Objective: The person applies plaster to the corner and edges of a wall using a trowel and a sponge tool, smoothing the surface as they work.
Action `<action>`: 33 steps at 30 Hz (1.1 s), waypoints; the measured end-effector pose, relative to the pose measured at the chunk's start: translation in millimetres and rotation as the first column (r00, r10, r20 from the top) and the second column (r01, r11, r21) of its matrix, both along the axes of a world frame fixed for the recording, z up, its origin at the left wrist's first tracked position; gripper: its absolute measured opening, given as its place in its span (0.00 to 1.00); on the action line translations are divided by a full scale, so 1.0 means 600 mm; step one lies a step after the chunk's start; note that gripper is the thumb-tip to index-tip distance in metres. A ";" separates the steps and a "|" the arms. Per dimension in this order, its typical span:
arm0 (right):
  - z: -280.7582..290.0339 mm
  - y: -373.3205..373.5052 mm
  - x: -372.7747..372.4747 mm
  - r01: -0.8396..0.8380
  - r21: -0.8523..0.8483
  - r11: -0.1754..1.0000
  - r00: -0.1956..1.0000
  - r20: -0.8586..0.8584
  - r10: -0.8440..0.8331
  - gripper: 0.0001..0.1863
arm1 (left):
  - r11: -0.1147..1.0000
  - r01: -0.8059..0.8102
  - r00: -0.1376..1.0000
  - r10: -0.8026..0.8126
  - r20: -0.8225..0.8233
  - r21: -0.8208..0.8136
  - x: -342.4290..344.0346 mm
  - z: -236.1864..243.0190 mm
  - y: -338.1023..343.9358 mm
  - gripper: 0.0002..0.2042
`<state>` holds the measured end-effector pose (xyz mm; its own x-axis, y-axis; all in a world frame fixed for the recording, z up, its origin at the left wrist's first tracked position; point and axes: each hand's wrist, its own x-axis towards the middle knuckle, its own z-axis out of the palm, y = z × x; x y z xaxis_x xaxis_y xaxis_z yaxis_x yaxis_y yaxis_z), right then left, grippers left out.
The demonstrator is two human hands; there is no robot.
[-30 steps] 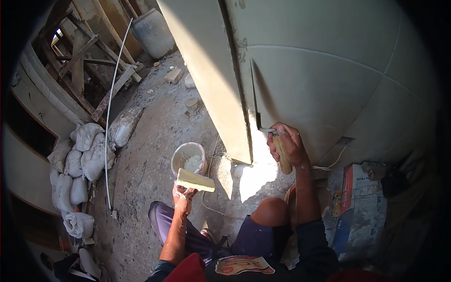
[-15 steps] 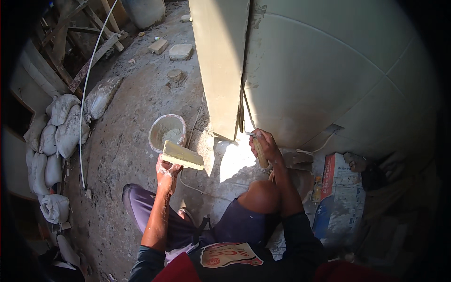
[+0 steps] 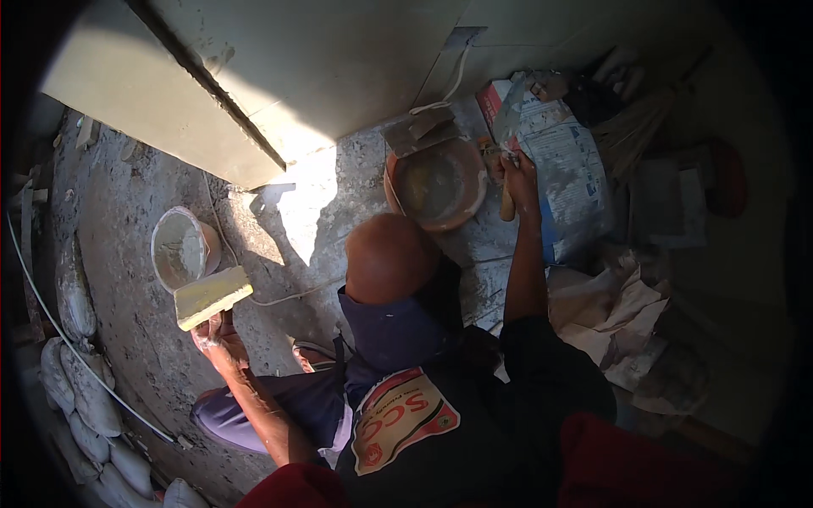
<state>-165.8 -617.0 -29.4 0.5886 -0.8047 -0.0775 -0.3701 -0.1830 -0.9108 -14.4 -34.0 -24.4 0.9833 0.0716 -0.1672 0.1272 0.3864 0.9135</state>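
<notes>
Round reddish-brown basin [image 3: 447, 225]: it is holding murky liquid.
Left hand [image 3: 222, 340]: you are gripping a pale-yellow rectangular block [image 3: 212, 296] from beneath, well left of the basin.
Right hand [image 3: 518, 179]: you are clenching a wooden-handled metal trowel [image 3: 507, 206] just right of the basin.

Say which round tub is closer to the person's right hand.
The reddish-brown basin, just left of the right hand; the other, a pale bucket, stands near the left hand.
</notes>
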 end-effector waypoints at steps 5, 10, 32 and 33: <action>-0.103 -0.041 -0.038 0.147 -0.062 0.987 0.987 -0.059 -0.150 0.18 | 0.999 0.042 0.999 -0.041 -0.005 0.024 0.014 -0.010 -0.020 0.27; -0.051 0.025 0.027 0.141 0.136 0.981 0.989 0.029 -0.146 0.14 | 1.000 -0.024 0.999 0.024 -0.031 0.002 -0.003 0.016 -0.010 0.26; -0.140 -0.108 0.046 0.195 0.521 0.831 0.979 -0.057 -0.194 0.24 | 0.997 -0.029 0.992 0.020 -0.123 -0.072 0.012 -0.002 -0.034 0.27; -0.133 -0.093 0.046 0.195 0.527 0.827 0.980 -0.062 -0.191 0.24 | 0.997 -0.029 0.992 0.021 -0.124 -0.065 0.010 -0.001 -0.032 0.27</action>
